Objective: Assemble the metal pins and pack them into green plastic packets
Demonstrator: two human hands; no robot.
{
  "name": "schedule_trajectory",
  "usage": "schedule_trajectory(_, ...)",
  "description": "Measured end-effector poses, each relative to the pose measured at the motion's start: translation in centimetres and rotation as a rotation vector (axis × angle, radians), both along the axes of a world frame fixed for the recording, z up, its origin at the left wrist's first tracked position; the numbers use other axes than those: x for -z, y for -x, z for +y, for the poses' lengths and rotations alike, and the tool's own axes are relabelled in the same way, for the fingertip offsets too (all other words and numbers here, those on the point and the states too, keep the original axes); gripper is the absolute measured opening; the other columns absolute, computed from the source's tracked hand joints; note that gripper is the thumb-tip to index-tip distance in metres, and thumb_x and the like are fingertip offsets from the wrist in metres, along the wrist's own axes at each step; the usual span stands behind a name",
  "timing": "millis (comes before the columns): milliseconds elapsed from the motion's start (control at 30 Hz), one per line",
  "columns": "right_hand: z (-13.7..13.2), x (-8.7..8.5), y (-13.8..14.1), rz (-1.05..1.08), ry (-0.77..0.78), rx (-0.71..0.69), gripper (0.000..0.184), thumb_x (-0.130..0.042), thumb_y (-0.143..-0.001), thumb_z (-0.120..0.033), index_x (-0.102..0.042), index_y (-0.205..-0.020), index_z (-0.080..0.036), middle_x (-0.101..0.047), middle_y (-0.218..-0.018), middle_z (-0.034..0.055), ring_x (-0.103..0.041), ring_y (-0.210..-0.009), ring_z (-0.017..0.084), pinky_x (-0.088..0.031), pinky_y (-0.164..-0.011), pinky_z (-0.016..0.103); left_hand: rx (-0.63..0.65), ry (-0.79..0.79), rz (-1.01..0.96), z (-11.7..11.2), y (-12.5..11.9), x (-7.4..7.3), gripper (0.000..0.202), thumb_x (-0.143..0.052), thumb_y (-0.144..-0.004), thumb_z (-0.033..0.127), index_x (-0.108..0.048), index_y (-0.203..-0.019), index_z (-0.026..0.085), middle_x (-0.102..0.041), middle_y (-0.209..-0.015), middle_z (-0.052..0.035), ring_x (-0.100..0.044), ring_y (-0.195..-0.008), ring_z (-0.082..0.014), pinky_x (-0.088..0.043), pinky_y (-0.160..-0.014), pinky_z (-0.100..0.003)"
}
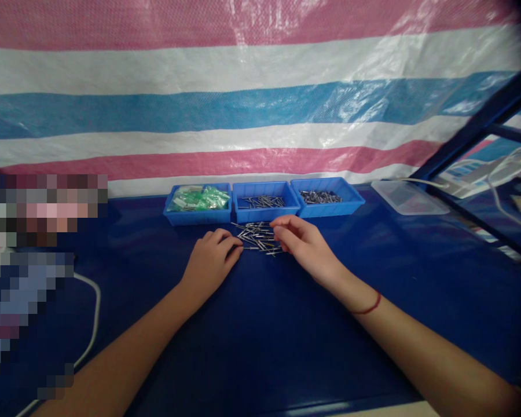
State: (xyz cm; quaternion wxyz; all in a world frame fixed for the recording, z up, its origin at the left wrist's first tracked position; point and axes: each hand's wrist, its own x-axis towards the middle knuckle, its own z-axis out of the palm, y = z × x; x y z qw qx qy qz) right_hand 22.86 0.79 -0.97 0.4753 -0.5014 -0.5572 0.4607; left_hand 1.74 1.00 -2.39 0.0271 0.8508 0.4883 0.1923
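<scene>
The pins (257, 235), pointing many ways, lie between the left hand (211, 256) and right hand (307, 245). Both curl close; I can't tell if either pinches one.

We see striped woven-plastic sheet (243, 110), bands running pinkish red, white, blue, white, pinkish red, white. Navy flat tabletop (260, 341), plain. We count three bright-blue rectangular plastic bins (264, 216), all matching. Green-and-whitish crinkled plastic packets (215, 198). Silver-grey slender metal pins (257, 236); we find grey short metal pieces (319, 197) darker. Dark-red thin cord bracelet (377, 304). White slim cable (98, 301).
</scene>
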Motion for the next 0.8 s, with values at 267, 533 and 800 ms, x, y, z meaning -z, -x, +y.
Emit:
schedule_trajectory(267, -1.2, 0.1, 0.5, -0.467, -0.316, -0.152, 0.013, -0.054, -0.086, -0.024, -0.066, -0.089, -0.018, -0.063, -0.08, 0.0028, -0.055, -0.067, 0.014, -0.042, -0.061, 0.027, 0.065, -0.117, 0.222, -0.5, -0.8, -0.7, 0.013, -0.05, -0.093, 0.02, -0.062, -0.09, 0.018, -0.063, -0.095, -0.0055, -0.057, -0.086, -0.0218, -0.039, -0.073, -0.036)
schedule_trajectory(533, -2.1, -0.7, 0.7, -0.55, -0.435, -0.281, 0.014, -0.054, -0.088, -0.017, -0.067, -0.09, -0.02, -0.065, -0.087, 0.0037, -0.059, -0.078, 0.015, -0.045, -0.071, 0.027, 0.195, -0.226, -0.109, -1.9, -1.1, -1.5, 0.019, -0.038, -0.098, 0.018, -0.056, -0.094, 0.016, -0.067, -0.089, -0.0043, -0.061, -0.084, -0.0172, -0.043, -0.077, -0.032)
schedule_trajectory(800, -2.3, -1.1, 1.2, -0.405, -0.377, -0.301, 0.013, -0.056, -0.089, -0.024, -0.068, -0.089, -0.018, -0.066, -0.082, 0.0041, -0.054, -0.067, 0.013, -0.041, -0.06, 0.026, 0.081, -0.019, -0.525, -2.7, -1.6, -1.5, 0.026, -0.06, -0.087, 0.025, -0.055, -0.111, 0.019, -0.069, -0.092, -0.0013, -0.064, -0.081, -0.014, -0.05, -0.075, -0.026)
